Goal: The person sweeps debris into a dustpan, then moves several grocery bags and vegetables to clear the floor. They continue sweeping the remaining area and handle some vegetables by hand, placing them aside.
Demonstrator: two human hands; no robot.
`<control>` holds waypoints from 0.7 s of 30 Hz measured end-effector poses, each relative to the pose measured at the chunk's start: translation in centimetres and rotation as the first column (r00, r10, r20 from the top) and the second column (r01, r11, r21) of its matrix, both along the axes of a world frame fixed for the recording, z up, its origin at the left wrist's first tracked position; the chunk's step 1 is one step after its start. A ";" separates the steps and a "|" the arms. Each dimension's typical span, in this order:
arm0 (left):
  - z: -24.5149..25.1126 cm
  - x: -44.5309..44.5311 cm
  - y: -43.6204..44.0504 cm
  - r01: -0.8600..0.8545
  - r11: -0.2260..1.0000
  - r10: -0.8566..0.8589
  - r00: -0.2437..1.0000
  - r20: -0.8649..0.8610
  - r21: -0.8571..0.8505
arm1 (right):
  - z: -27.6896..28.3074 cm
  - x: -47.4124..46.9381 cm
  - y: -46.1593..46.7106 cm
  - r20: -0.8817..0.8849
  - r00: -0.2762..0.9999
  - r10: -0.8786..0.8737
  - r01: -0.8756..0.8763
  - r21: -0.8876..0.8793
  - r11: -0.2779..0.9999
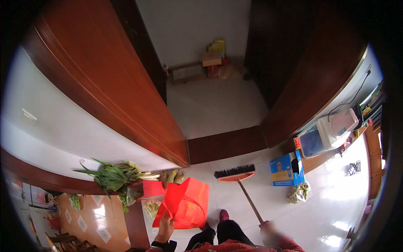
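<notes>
My left hand (166, 226) grips the edge of a red fabric shopping bag (192, 208), which hangs in front of my left leg. What is inside the bag is hidden. In my right hand (267, 229), partly blurred, is the handle of a broom (250, 198). Its pinkish head (237, 177) with black bristles lies on the pale tiles, bristles facing away from me. Beside the bag, a clear plastic bag of cauliflower (151, 208) is partly covered. Leafy green stalks (115, 176) and some root vegetables (173, 177) lie along the wall.
A dark threshold (226, 143) crosses the doorway ahead. To the right stand a blue carton (285, 170), a bag of vegetables (299, 192) and a white appliance (330, 132). Wooden stools (74, 242) are at lower left. Cartons (212, 63) sit beyond the doorway.
</notes>
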State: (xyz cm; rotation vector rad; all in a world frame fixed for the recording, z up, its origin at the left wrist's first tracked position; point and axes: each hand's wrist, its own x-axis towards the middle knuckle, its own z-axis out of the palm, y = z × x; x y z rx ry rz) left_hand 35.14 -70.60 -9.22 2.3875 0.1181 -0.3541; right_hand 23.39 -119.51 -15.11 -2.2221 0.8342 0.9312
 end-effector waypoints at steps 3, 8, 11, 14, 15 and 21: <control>0.5 2.7 -0.1 0.089 0.993 -0.088 0.996 0.007 -0.083 | 0.5 1.7 -0.3 0.276 0.937 0.213 -0.230 0.029 0.973; 1.4 7.0 -2.3 0.131 0.991 -0.132 0.990 -0.044 -0.029 | 1.1 6.9 -1.3 -0.113 0.963 -0.244 0.261 0.181 0.948; 1.5 10.7 -4.6 0.190 0.974 -0.158 0.961 -0.227 0.123 | 1.2 12.1 -3.4 -0.128 0.959 -0.254 0.276 0.212 0.937; 1.4 15.1 -7.4 0.157 0.982 -0.151 0.986 -0.065 0.103 | 0.8 18.5 -6.1 -0.183 0.957 -0.226 0.258 0.171 0.951; 1.4 16.6 -8.4 0.134 0.986 -0.120 0.984 -0.131 0.100 | 0.6 20.9 -7.2 -0.180 0.970 -0.161 0.192 0.172 0.966; 1.9 24.4 -11.6 0.099 0.986 -0.092 0.994 -0.056 0.134 | 1.5 31.6 -13.8 -0.044 0.980 -0.192 0.196 0.329 0.924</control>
